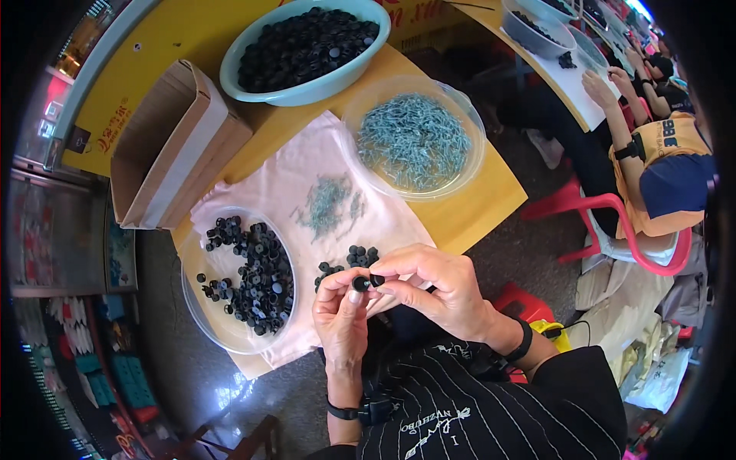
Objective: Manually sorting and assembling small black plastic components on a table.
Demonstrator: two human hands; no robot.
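Observation:
Close to the near edge of the table, my two hands meet. Between the thumb and fingers of my left hand [343, 318] is a small black round cap [359, 284], its hollow side showing. My right hand [441, 287] pinches a second small black piece [376, 280] against it; a pale bit shows between the two. Just beyond my fingers lies a small cluster of black caps [360, 256] on a pink cloth [261, 184]. Farther off on that cloth is a loose pile of thin silvery pins or screws [328, 203].
A clear round tub [186, 287] of black parts stands left. Beyond are a clear tub [481, 157] of silvery pins, a pale green basin [230, 73] of black pieces and a cardboard box [172, 153]. Right are a red chair [613, 203] and a person in a yellow top [678, 134].

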